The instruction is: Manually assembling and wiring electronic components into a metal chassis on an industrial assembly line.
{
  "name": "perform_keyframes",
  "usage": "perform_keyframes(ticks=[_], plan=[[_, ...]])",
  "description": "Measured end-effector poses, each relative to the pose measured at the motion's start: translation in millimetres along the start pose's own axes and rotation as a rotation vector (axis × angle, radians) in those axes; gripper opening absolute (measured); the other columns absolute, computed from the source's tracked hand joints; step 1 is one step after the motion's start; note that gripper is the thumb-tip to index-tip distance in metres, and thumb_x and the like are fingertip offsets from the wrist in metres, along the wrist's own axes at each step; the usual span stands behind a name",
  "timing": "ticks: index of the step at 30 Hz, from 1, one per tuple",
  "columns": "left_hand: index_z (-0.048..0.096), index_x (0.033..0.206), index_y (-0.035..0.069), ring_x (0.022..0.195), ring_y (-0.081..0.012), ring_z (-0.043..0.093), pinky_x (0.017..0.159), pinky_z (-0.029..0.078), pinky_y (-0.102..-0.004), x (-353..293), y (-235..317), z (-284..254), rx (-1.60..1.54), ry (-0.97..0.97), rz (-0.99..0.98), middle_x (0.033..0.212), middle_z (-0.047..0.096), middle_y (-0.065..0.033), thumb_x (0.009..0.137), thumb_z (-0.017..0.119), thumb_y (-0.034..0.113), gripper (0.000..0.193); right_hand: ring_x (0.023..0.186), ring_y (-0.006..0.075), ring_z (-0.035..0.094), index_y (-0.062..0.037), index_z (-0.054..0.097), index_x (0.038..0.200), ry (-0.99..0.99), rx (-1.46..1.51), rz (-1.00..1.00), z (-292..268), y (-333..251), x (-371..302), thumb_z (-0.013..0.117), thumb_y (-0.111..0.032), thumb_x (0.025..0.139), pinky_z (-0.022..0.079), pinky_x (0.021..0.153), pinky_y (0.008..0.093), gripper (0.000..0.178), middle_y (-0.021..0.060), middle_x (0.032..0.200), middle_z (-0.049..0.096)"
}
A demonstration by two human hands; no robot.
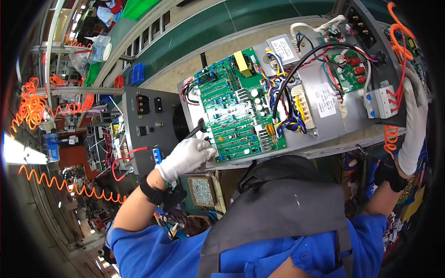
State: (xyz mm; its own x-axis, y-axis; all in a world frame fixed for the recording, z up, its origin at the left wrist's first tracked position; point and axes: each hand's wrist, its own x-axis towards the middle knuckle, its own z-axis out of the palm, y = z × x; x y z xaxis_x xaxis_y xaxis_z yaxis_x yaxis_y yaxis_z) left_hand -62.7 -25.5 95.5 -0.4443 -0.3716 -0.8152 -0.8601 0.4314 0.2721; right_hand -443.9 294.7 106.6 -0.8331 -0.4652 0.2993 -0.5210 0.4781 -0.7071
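Note:
My left hand (187,158), in a white glove, has its fingers curled at the near left corner of a green circuit board (232,106). A short black piece (196,130) rises beside these fingers; what they hold, if anything, is hidden. The board lies on a grey metal chassis (301,88). At the chassis's right end, my gloved right hand (414,118) rests along the outer side of the dark end panel (391,69), fingers stretched out. Close to it are a white circuit breaker (383,103) and its red wires (397,95). Bundled coloured wires (289,123) run from the board.
Another grey unit (150,123) with a black fan stands to the left. Orange coiled hoses (69,185) hang at the left. A tray of small metal parts (202,191) sits below the bench edge. A person (110,11) is at the far upper left, near a green bin (136,8).

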Motion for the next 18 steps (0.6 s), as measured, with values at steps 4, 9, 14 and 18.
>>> perform_keyframes(ticks=[4,9,14,18], plan=[[0.069,0.092,0.001,0.050,-0.0070,0.053,0.050,0.044,-0.0265,2,-6,-17,-0.121,-0.168,0.255,0.065,0.062,-0.0009,0.095,0.059,0.021,0.023,0.111,0.0193,0.059,-0.0017,0.059,0.128,0.045,0.092,-0.116,-3,-4,-12,0.048,-0.029,0.103,0.044,0.099,0.0301,0.038,0.0109,0.124,0.062],[0.068,0.094,0.001,0.065,-0.0206,0.063,0.063,0.050,-0.0345,-5,-14,21,-0.010,0.440,0.320,0.079,0.065,-0.0121,0.088,0.061,0.016,0.018,0.104,0.0158,0.059,0.0021,0.058,0.125,0.260,0.497,0.036,-6,10,-44,0.045,-0.038,0.103,0.044,0.094,0.0284,0.047,0.0088,0.114,0.064],[0.061,0.120,-0.002,0.103,-0.0296,0.060,0.093,0.047,-0.0372,-26,-39,84,-0.296,1.272,0.500,0.113,0.064,-0.0186,0.100,0.052,0.019,0.030,0.097,0.0178,0.058,0.0026,0.050,0.127,0.520,0.657,0.343,52,1,-66,0.062,-0.040,0.095,0.044,0.094,0.0314,0.055,0.0076,0.106,0.061],[0.051,0.129,-0.006,0.113,-0.0276,0.056,0.098,0.045,-0.0372,-28,-66,84,-0.378,1.120,0.169,0.127,0.057,-0.0202,0.104,0.045,0.027,0.042,0.094,0.0134,0.058,-0.0029,0.052,0.118,0.738,0.837,0.224,74,-2,-47,0.068,-0.027,0.089,0.050,0.082,0.0280,0.041,0.0106,0.106,0.058]])
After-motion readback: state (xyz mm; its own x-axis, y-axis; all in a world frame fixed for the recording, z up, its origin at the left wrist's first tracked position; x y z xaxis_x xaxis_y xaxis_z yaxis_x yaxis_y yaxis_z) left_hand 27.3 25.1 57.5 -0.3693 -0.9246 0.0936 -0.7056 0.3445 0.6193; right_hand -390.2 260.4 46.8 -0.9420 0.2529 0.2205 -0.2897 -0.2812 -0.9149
